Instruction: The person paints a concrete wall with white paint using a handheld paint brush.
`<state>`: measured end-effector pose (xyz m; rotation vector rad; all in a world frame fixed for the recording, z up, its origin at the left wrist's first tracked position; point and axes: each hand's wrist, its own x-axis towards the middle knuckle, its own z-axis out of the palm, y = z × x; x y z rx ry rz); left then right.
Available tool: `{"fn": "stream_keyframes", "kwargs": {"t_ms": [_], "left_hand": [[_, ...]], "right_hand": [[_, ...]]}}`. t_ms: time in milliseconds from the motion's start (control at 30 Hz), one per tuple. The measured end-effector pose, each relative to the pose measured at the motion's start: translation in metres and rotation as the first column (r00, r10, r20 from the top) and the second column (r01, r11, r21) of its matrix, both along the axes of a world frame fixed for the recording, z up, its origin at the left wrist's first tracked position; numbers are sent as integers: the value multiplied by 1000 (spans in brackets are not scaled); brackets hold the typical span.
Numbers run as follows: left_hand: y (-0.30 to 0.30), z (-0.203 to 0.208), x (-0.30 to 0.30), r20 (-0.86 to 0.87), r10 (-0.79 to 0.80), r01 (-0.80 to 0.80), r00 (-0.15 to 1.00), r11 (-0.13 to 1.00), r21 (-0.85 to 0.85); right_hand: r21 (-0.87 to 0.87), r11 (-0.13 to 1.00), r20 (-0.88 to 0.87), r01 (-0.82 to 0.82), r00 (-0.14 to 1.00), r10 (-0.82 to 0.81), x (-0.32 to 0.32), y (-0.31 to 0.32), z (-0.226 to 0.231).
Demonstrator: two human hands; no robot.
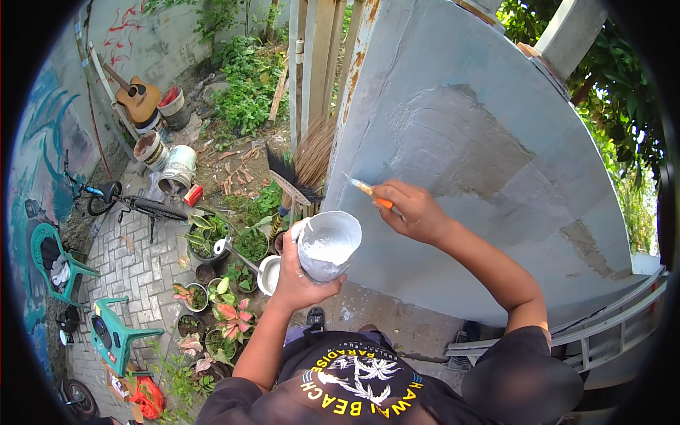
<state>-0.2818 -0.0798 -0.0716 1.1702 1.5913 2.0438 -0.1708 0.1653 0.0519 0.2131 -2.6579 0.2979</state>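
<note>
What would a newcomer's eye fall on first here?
The white container in the left hand, at the centre. Next, the orange-handled brush in the right hand, near the left edge of the grey wall. At upper left, a guitar stands out beside buckets.

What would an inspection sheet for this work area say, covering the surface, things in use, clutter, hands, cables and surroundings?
Surface: pale grey-blue wall with rough, darker patches.
Things in use: whitish tub with whitish material, apparently paint, inside; brush with an orange handle.
Clutter: stained buckets, guitar, broom, bicycle and green chair, all left of the wall.
Hands: left hand grips the tub; right hand holds the brush, its tip by the wall's left edge; contact cannot be told.
Cables: nothing seen.
Surroundings: outdoors; potted plants, paved ground, leafy greenery beyond.
</note>
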Motion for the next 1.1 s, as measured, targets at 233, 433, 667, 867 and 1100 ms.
{"fn": "stream_keyframes", "kwargs": {"t_ms": [233, 433, 667, 867, 1100], "left_hand": [[6, 7, 2, -24, -31, 31, 999, 999, 10], [13, 10, 8, -49, -51, 53, 997, 998, 22], [22, 19, 14, -96, -81, 80, 992, 997, -16], [23, 19, 12, -92, -94, 94, 991, 996, 4], [12, 3, 6, -46, -65, 64, 997, 998, -16]], "right_hand": [[99, 995, -118, -27, 992, 38, -9, 14, 72], [351, 935, -261, -49, 954, 148, -9, 8, 166], [642, 765, -381, 58, 890, 252, 4, -14, 247], [749, 660, -404, 65, 834, 376, -2, -19, 200], [608, 792, -251, -55, 933, 258, 4, -12, 95]]}}
